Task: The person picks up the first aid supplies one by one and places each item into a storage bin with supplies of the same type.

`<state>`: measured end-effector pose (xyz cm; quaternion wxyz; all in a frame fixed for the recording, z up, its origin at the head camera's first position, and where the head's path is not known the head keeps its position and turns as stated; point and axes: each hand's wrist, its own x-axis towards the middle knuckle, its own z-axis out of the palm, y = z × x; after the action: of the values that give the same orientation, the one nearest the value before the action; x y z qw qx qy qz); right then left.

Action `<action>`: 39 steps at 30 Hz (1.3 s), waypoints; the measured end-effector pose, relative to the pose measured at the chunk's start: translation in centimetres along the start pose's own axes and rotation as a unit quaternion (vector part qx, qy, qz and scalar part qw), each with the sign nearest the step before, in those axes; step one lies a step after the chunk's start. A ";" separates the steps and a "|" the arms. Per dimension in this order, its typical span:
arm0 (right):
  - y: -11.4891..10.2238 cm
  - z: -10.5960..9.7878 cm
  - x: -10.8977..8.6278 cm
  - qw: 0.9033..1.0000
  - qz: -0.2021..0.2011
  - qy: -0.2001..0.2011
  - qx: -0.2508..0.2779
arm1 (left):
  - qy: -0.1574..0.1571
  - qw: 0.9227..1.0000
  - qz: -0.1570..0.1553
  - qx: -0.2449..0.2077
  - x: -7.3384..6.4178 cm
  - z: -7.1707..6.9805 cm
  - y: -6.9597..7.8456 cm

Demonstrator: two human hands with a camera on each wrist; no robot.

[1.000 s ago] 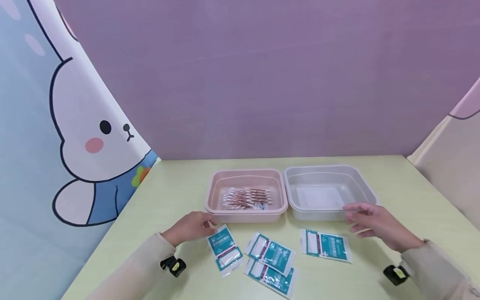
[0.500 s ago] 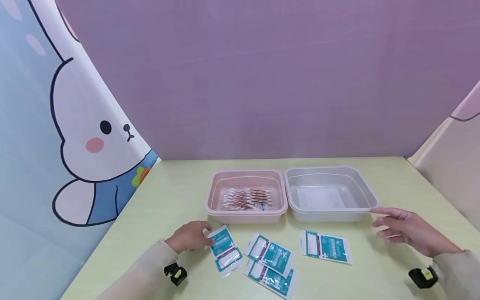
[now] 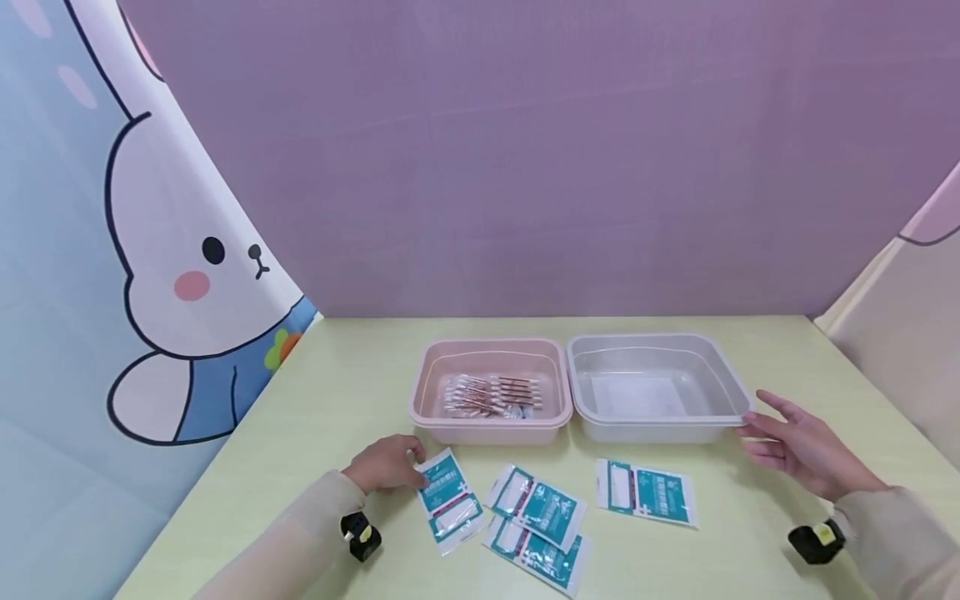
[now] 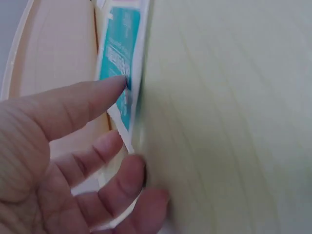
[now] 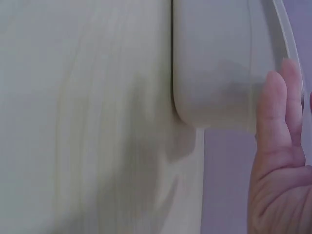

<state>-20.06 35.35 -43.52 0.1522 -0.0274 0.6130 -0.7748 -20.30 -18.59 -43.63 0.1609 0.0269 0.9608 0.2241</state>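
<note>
My left hand (image 3: 387, 464) lies beside a teal-and-white flat packet (image 3: 450, 498) on the table. In the left wrist view its thumb touches the printed face of that packet (image 4: 122, 44), while the other fingers bend loosely near the packet's corner, apart from the thumb. My right hand (image 3: 806, 450) is at the front right corner of the pale grey plastic bin (image 3: 652, 431). In the right wrist view, extended fingers (image 5: 273, 107) touch or nearly touch the outside of the bin near its rim; the palm holds nothing.
A pink bin (image 3: 491, 433) holding clear packs of brown-stemmed cotton swabs (image 3: 495, 396) stands left of the grey bin. Two overlapping teal packets (image 3: 543, 512) lie in the middle, another packet (image 3: 648, 492) before the grey bin. A purple curtain (image 3: 525, 167) hangs behind the table.
My right hand has moved right along the grey bin's front to its corner. My left hand has dropped slightly, its thumb coming onto the left packet's edge. Both bins stay put.
</note>
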 end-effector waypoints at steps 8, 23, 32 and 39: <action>0.6 1.0 0.4 0.998 -0.012 -0.008 0.057 | 0.028 0.999 0.004 0.021 0.2 0.2 0.6; 0.9 3.0 0.2 0.987 -0.025 0.053 0.150 | -0.003 0.997 0.013 -0.076 0.3 0.3 0.6; 0.9 3.1 0.1 0.986 -0.030 0.056 0.155 | -0.054 0.980 0.012 -0.193 -0.2 0.1 0.9; 0.8 3.4 0.0 0.987 -0.029 0.060 0.144 | -0.074 0.966 0.059 -0.241 -0.6 -1.1 1.0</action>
<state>-19.15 32.01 -43.51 0.0946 0.0237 0.5016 -0.8596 -20.14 -18.20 -42.08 0.2198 0.0606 0.8607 0.4552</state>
